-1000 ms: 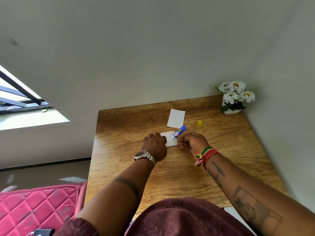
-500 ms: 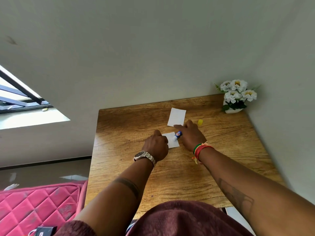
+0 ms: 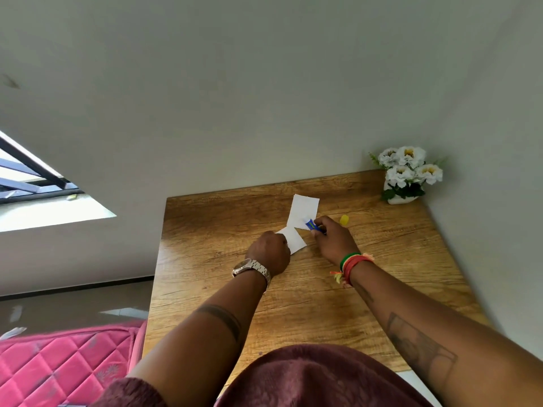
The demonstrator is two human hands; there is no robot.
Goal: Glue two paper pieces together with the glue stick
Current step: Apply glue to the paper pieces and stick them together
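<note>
Two white paper pieces lie on the wooden table (image 3: 293, 304). The near paper (image 3: 295, 240) is pressed down at its left side by my left hand (image 3: 269, 252), fingers curled onto it. The far paper (image 3: 304, 210) lies just beyond, its near corner touching the first piece. My right hand (image 3: 333, 237) grips the blue glue stick (image 3: 312, 224), whose tip rests at the far paper's lower right corner. The stick's yellow cap (image 3: 344, 219) lies on the table just right of my right hand.
A white pot of white flowers (image 3: 407, 176) stands in the table's far right corner against the wall. A pink quilted cushion (image 3: 58, 365) sits left of the table, below its edge. The table's left edge drops to the floor.
My right hand has carried the glue stick away from the near paper up to the far paper's corner. My left hand has stayed on the near paper.
</note>
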